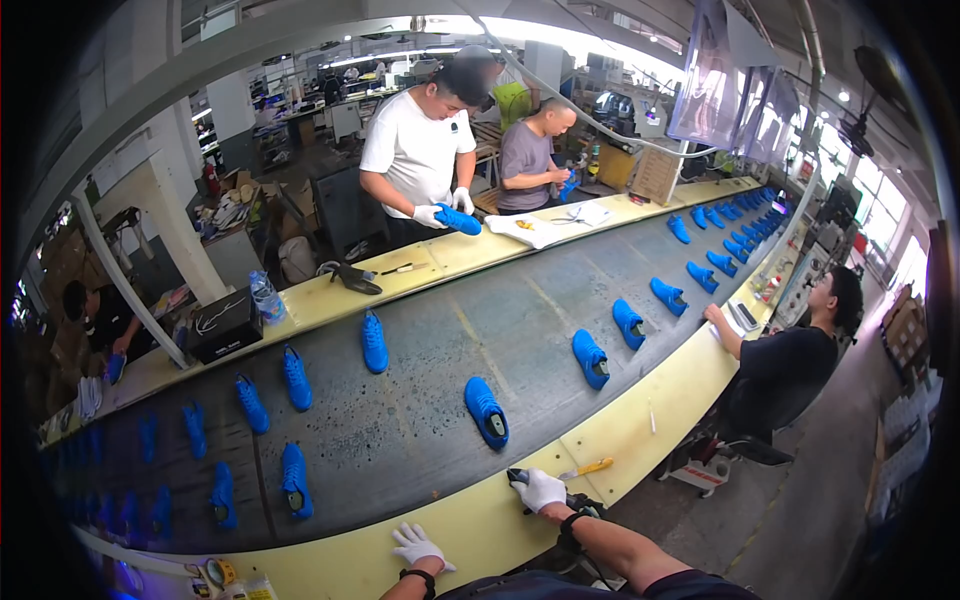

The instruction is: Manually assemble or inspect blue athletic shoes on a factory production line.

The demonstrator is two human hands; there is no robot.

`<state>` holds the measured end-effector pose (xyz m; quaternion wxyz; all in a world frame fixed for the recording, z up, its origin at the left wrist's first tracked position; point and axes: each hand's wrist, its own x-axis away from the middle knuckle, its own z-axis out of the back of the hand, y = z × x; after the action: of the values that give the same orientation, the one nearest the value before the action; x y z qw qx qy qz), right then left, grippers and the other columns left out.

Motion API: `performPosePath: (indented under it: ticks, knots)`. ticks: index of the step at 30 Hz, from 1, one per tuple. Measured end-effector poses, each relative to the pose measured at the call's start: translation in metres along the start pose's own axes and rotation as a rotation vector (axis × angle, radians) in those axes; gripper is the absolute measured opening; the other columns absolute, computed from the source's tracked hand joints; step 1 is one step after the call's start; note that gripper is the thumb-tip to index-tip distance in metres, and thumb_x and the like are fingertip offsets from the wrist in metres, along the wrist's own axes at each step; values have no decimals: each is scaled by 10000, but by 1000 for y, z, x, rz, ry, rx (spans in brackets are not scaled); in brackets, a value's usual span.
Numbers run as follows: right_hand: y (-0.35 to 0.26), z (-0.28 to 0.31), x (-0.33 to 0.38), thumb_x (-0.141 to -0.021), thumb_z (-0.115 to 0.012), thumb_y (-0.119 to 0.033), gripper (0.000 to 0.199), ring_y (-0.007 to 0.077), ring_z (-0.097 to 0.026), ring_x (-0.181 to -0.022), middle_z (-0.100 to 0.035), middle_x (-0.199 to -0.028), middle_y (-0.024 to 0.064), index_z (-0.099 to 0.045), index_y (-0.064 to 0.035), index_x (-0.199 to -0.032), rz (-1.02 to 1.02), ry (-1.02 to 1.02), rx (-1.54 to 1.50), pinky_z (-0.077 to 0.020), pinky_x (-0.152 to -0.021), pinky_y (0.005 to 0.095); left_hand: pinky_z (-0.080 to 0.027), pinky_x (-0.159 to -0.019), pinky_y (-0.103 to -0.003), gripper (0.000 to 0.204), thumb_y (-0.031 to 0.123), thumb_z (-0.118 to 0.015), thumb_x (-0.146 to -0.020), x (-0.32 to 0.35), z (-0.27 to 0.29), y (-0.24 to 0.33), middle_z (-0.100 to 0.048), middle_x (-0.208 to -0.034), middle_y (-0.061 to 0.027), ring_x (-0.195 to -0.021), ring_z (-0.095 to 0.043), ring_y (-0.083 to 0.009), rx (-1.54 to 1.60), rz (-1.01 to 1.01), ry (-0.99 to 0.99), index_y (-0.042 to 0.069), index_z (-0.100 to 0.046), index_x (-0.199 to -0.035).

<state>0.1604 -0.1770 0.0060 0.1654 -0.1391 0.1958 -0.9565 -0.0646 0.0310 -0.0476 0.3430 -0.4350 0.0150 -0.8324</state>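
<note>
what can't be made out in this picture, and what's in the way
All in the head view:
- Dark thing: the right grip covers its middle, so its full shape is unclear.
- Far shoes: too small and crowded to count.
- Left-end shoes: dim and blurred near the dark rim.
- Left forearm: cut off by the lower edge.
- Box: its sides hide any contents.

Left hand (420,547) spread, right hand (541,491) curled.
Both wear white gloves (424,551), with 1 black band (571,529) at each of the 2 wrists. The left is palm down, fingers fanned, little of its forearm showing; the right forearm (628,549) slants in from lower right, bare below a dark sleeve (705,586), its fingers wrapped in a grip.
</note>
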Motion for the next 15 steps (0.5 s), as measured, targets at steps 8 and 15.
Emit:
performPosePath:
  ticks: [8,15]
  knots:
    - [-4,3,1,-911,-713,-536,480,396,-740,-965,-766,-1017,184,-711,-99,-1109,-11,-3,-7,-576,-851,490,-318,-1190,-646,1562,810,-848,-590,5,5,-2,16,-1765,-195,-1606,-51,-474,-7,-1,2,102,-5,-1698]
    - [0,3,0,-910,-714,-537,485,392,-740,-980,-766,-1031,186,-716,-104,-1129,-4,4,-18,-575,-863,486,-323,-1186,-650,1564,808,-850,-587,7,7,1,17,-1764,-199,-1605,-44,-481,-13,-4,5,100,-7,-1698]
